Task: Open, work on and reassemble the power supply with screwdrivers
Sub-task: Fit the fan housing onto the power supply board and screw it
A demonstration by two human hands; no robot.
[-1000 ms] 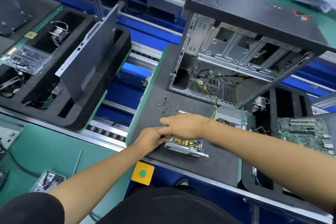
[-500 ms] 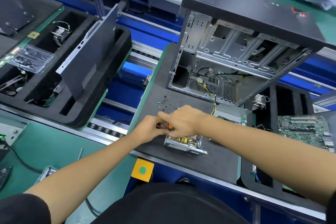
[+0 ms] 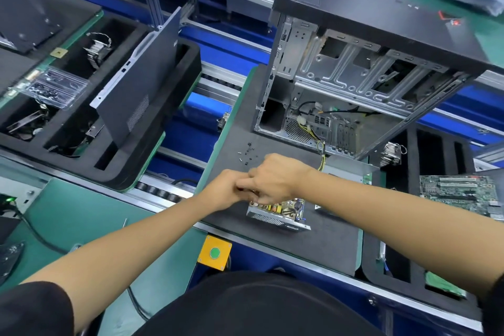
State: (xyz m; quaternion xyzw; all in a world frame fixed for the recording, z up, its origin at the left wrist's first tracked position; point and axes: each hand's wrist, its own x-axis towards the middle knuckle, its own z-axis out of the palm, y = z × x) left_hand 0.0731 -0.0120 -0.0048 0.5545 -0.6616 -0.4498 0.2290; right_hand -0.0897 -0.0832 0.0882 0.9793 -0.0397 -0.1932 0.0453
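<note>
The opened power supply (image 3: 281, 214) lies on the black mat (image 3: 313, 243), its circuit board showing and its yellow cables (image 3: 321, 155) running into the computer case (image 3: 341, 84). Its grey metal cover (image 3: 346, 172) lies just behind it. My right hand (image 3: 275, 177) hovers over the supply's left end with curled fingers. My left hand (image 3: 226, 188) meets it from the left, fingers curled against the right fingertips. The screwdriver between them is hidden now; its orange handle showed a moment earlier. Several loose screws (image 3: 246, 153) lie on the mat behind my hands.
A motherboard (image 3: 461, 191) rests in a foam tray at the right. At the left, a black foam tray (image 3: 152, 169) holds a leaning side panel (image 3: 141, 84) and a bag of screws (image 3: 54, 87). A yellow box with a green button (image 3: 215, 253) sits on the near rail.
Both hands lifted slightly off the supply's left end and closed together. The orange handle seen half a second ago is now covered by my fingers.
</note>
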